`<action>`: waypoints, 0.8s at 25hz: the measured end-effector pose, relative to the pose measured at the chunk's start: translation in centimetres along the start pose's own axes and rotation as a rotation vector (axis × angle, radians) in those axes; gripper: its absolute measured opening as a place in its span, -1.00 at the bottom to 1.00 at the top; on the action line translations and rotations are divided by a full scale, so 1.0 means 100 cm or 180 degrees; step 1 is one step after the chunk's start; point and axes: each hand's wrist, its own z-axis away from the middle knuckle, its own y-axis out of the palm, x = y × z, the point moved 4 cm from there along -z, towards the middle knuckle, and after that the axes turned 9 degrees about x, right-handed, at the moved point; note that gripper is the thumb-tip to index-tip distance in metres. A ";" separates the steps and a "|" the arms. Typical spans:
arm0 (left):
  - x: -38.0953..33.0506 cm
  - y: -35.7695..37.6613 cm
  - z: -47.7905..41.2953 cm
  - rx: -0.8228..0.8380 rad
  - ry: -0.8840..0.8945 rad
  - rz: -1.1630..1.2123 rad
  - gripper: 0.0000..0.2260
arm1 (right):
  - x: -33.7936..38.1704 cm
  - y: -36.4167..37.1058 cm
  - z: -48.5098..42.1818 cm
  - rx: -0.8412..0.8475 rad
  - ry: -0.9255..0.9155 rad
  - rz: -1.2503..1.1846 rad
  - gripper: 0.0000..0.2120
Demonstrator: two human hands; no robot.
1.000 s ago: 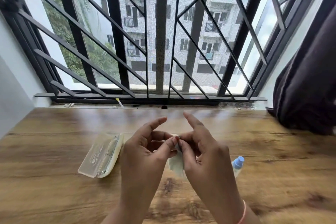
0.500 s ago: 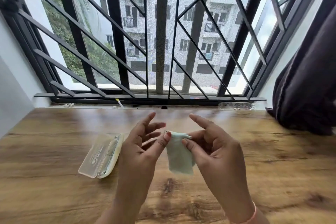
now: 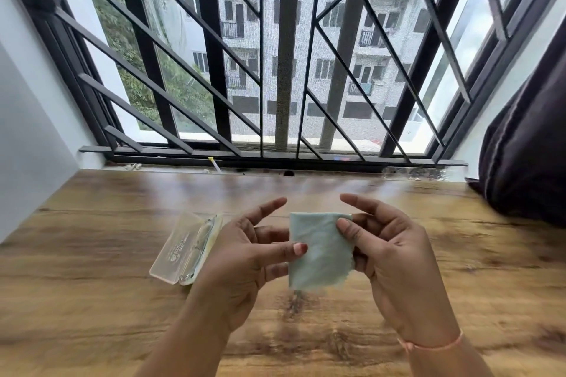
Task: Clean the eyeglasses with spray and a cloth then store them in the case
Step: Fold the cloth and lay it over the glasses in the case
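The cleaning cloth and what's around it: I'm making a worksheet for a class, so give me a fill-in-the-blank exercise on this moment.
1. The pale green cloth is held above the wooden ____.
2. The right hand pinches the cloth between fingers and ____.
3. The clear eyeglass case lies to the ____ of the left hand.
4. Behind the table, the window is covered by dark metal ____.

Missing words: table; thumb; left; bars

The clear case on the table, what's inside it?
Through the see-through case you can see folded eyeglasses lying inside. The left hand covers the case's right edge, so that part stays hidden.
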 end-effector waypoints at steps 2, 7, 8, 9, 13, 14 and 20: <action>-0.002 0.001 0.001 -0.0024 0.0091 -0.0052 -0.31 | -0.002 -0.002 -0.001 -0.0022 0.0037 -0.0105 -0.71; -0.007 0.004 0.001 -0.0088 0.0189 -0.0047 -0.27 | 0.001 -0.001 0.000 0.0140 0.0170 -0.0168 -0.40; -0.008 0.004 0.001 -0.0092 0.0211 -0.0061 -0.27 | 0.001 -0.001 0.000 0.0182 0.0171 -0.0112 -0.32; -0.009 0.004 0.001 -0.0093 0.0240 -0.0069 -0.27 | 0.001 0.000 0.000 0.0209 0.0171 -0.0073 -0.26; -0.011 0.005 0.000 -0.0162 0.0268 -0.0048 -0.26 | 0.006 -0.002 0.000 0.0199 0.0157 -0.0069 -0.28; -0.010 0.005 0.000 -0.0186 0.0273 -0.0072 -0.26 | 0.008 -0.001 0.001 0.0227 0.0134 -0.0070 -0.30; -0.009 0.004 0.000 -0.0115 0.0348 -0.0458 -0.54 | 0.009 -0.004 0.003 0.0245 -0.0030 -0.0017 -0.45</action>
